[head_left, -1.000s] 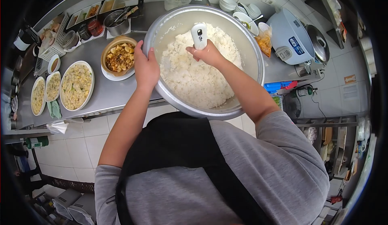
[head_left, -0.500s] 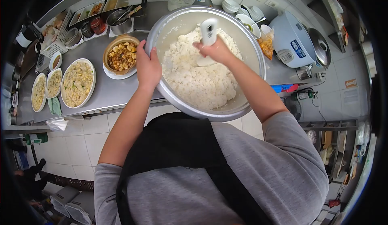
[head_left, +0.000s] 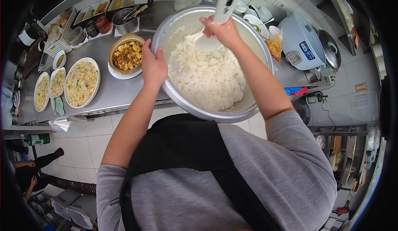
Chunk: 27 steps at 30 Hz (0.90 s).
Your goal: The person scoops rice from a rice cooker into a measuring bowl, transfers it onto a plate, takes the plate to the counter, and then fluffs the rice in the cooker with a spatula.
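Observation:
A large metal pot (head_left: 169,90) full of white rice (head_left: 207,79) stands tilted toward me at the counter's front edge. My left hand (head_left: 155,67) rests against the pot's left rim, with the thumb apart from the fingers. Over the upper part of the pot, my right hand (head_left: 222,31) is wrapped round the handle of a white rice paddle (head_left: 226,7). The paddle's blade touches the rice near the back of the heap. Close to my left hand, a brown bowl of tofu in sauce (head_left: 127,56) sits on a white plate (head_left: 124,74).
Oval dishes of fried rice (head_left: 82,83) stand on the counter (head_left: 105,94) at the left. Behind are a small metal pot (head_left: 125,23) and ingredient trays (head_left: 101,7). A pale blue rice cooker (head_left: 300,40) is at the right. Another person (head_left: 31,171) appears at the lower left edge.
My right hand has lifted the paddle's handle up and to the right, and the blade now shows at the back of the rice. The other person has come further into view.

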Each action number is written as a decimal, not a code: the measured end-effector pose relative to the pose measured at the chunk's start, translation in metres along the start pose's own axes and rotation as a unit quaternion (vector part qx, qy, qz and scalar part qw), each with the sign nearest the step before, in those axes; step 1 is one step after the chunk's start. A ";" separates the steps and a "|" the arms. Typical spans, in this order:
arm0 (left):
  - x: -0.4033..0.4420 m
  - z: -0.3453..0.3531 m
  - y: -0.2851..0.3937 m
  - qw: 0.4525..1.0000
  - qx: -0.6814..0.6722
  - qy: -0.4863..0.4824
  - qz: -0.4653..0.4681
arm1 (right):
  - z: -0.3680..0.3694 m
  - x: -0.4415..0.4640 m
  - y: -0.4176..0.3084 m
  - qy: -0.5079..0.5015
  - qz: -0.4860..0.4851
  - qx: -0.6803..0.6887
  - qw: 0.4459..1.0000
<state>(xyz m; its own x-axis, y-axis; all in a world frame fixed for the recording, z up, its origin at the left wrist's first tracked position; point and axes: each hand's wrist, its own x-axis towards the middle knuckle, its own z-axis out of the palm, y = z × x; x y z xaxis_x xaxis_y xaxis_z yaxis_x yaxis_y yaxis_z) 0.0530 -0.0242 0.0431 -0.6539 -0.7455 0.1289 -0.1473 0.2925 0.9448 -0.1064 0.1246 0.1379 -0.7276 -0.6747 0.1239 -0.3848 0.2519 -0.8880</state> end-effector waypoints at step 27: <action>0.000 0.000 0.001 1.000 -0.027 -0.003 0.004 | 0.100 -0.012 0.056 0.131 -0.014 0.024 0.991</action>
<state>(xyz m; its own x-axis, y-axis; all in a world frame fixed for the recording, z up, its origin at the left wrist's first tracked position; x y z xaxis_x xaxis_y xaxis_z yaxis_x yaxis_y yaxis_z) 0.0533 -0.0240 0.0443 -0.6599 -0.7393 0.1340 -0.1030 0.2657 0.9586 -0.0629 0.0778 0.0422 -0.8415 -0.4767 0.2543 -0.3846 0.1980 -0.9016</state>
